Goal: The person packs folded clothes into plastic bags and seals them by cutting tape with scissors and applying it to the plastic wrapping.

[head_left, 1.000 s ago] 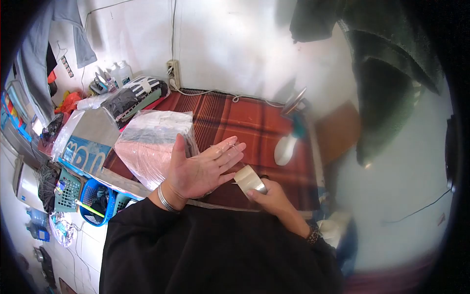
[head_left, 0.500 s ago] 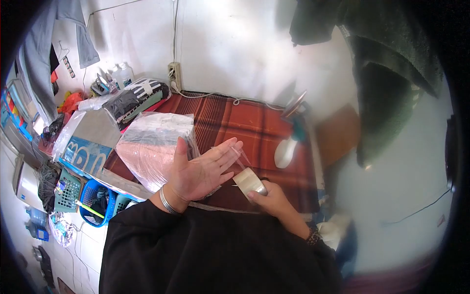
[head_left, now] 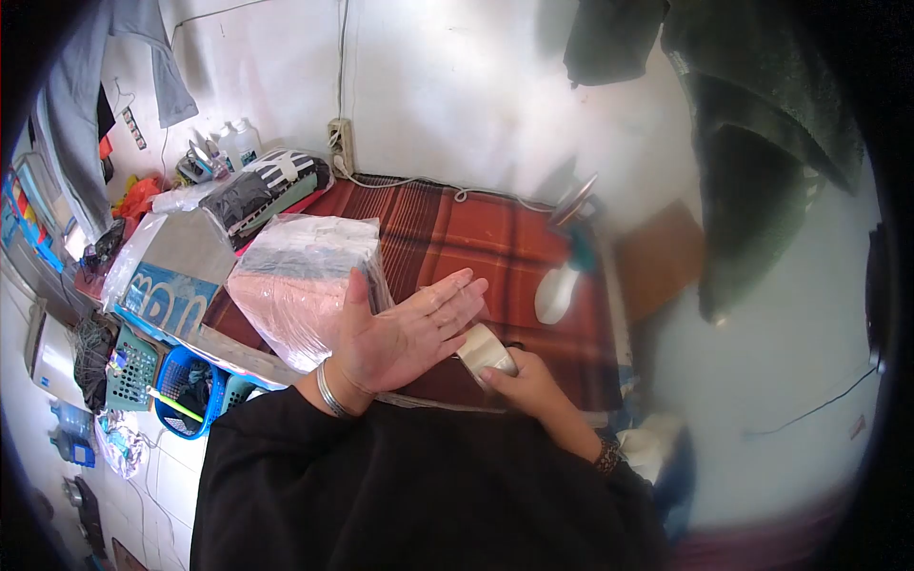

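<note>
Left hand [head_left: 409, 331] has slid a bit closer to the tape roll [head_left: 487, 354] since the last frame, palm up, fingers out straight and fairly wide. Right hand [head_left: 524, 383] has its fingers round the roll, over the front edge of the bench [head_left: 476, 224], but they hide part of it. Can't really tell if any clear tape runs between the two. Plastic-wrapped bundle [head_left: 309, 271] sits just beside the left hand, its near right corner blocked by that hand. Bench has a red plaid cover, with a white oval thing [head_left: 555, 295] toward the right, pretty hazy. Wall socket [head_left: 340, 143] behind, blue basket [head_left: 190, 390] down left, dark cloth [head_left: 762, 162] blurry upper right, frame edges blacked out.
</note>
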{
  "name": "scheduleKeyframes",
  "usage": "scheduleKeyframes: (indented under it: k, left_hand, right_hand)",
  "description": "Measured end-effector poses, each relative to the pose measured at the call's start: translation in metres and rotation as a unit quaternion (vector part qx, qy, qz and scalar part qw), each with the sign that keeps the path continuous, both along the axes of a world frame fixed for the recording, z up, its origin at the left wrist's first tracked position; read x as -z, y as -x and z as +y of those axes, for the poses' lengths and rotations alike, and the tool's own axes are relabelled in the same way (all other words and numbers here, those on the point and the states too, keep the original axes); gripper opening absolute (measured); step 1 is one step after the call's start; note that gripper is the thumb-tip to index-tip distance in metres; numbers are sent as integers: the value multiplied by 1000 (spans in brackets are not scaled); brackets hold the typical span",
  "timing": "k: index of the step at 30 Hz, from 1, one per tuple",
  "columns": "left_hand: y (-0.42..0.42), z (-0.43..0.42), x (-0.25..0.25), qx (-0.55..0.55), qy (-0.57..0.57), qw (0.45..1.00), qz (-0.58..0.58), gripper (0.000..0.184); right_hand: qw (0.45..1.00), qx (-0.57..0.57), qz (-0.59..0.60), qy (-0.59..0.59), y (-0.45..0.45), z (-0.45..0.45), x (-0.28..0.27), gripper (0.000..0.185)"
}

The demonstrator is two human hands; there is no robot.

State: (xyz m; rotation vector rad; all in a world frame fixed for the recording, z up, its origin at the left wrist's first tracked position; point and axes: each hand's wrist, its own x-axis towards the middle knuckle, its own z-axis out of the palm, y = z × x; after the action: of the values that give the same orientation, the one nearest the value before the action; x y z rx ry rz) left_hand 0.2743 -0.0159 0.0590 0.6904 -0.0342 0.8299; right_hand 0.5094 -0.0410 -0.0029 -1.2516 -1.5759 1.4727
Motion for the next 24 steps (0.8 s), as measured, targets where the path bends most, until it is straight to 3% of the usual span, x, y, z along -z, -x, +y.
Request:
scheduleKeyframes:
  k: [5, 11, 13, 17, 18, 19, 21, 23, 24]
  left_hand:
    - [-7, -2, -5, 4, -43, 996, 77, 123]
    - [-14, 0, -7, 17, -45, 996, 70, 122]
    - [-16, 1, -7, 22, -49, 996, 78, 121]
    - [-14, 2, -10, 11, -72, 984, 162, 112]
    - [-13, 3, -9, 11, -66, 985, 162, 112]
    - [-10, 5, -9, -3, -79, 980, 182, 110]
    - [-5, 9, -10, -24, -80, 976, 202, 107]
    - [3, 13, -13, -50, -102, 975, 192, 105]
    - [6, 12, -18, -65, -112, 972, 194, 105]
  right_hand:
    - [1000, 5, -4, 14, 1, 2, 5, 39]
    - [999, 6, 16, 30, -3, 4, 17, 40]
    - [980, 51, 94, -170, -4, 10, 37, 35]
    - [984, 133, 92, -72, -35, 42, 82, 43]
    - [968, 126, -166, -139, -44, 47, 101, 43]
    - [883, 105, -413, -196, -49, 46, 107, 44]
    - [873, 71, -459, -151, -60, 33, 130, 43]
    - [849, 120, -448, -253, -74, 29, 165, 39]
    - [853, 108, -446, -247, -80, 26, 169, 39]
